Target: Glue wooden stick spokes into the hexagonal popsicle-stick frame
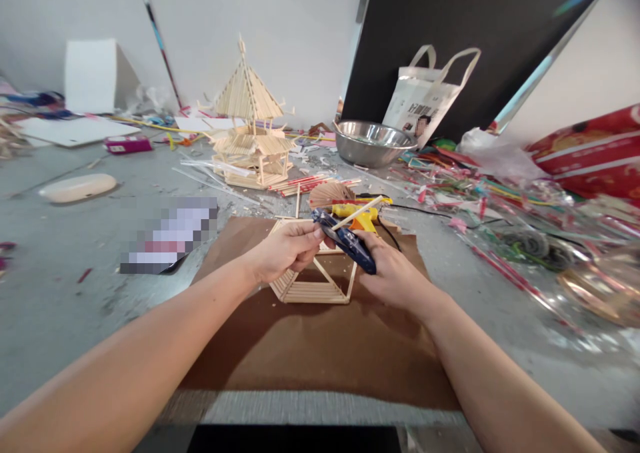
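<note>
A hexagonal frame of thin wooden sticks (309, 292) lies on a brown paper sheet (310, 346). My left hand (285, 250) is closed over the frame's far left side and pinches a single wooden stick (359, 212) that slants up to the right. My right hand (395, 273) is closed on a dark blue glue gun (345, 240), whose nozzle points left toward the stick's lower end beside my left fingers. A yellow glue gun (357, 216) lies just behind them on the paper.
A finished stick pagoda (250, 126) stands behind. A steel bowl (373, 143) and a white tote bag (425, 93) are at the back right. Coloured sticks and plastic wrap (540, 240) litter the right. A cream oval object (77, 188) lies left.
</note>
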`<state>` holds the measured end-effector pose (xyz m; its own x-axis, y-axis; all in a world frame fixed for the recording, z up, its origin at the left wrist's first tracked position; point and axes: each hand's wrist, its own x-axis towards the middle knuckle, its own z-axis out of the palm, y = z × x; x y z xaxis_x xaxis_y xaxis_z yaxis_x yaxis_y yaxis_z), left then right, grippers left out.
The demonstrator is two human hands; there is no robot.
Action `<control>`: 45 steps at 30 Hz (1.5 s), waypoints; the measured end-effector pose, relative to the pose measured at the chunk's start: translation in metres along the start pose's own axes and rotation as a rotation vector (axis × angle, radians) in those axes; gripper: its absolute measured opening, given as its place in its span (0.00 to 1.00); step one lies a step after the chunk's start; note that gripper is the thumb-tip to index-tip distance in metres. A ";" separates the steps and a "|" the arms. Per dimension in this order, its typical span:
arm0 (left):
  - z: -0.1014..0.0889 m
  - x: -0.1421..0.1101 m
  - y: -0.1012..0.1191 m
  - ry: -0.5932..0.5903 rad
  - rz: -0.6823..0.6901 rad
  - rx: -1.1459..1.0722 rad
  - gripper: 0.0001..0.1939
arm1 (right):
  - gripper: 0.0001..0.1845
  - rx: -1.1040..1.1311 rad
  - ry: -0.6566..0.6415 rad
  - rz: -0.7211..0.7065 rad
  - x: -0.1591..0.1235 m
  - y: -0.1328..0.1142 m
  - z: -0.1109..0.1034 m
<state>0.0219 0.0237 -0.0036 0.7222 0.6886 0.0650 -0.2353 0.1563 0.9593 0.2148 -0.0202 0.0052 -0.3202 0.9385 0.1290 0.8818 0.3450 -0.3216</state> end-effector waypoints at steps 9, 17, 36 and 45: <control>0.000 0.000 0.002 -0.001 -0.029 -0.004 0.09 | 0.31 -0.046 -0.014 0.025 0.000 -0.002 -0.002; 0.000 0.000 0.004 0.084 -0.066 0.030 0.10 | 0.22 -0.095 -0.009 0.091 -0.001 -0.007 0.000; 0.009 0.004 0.004 0.297 -0.183 0.204 0.11 | 0.06 0.015 -0.070 0.170 -0.003 -0.010 0.003; 0.006 0.005 0.001 0.332 -0.231 0.229 0.12 | 0.06 0.089 -0.087 0.236 0.001 -0.010 0.006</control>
<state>0.0292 0.0237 -0.0003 0.4829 0.8493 -0.2134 0.0837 0.1978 0.9767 0.2034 -0.0225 0.0035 -0.1413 0.9892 -0.0390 0.9027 0.1126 -0.4152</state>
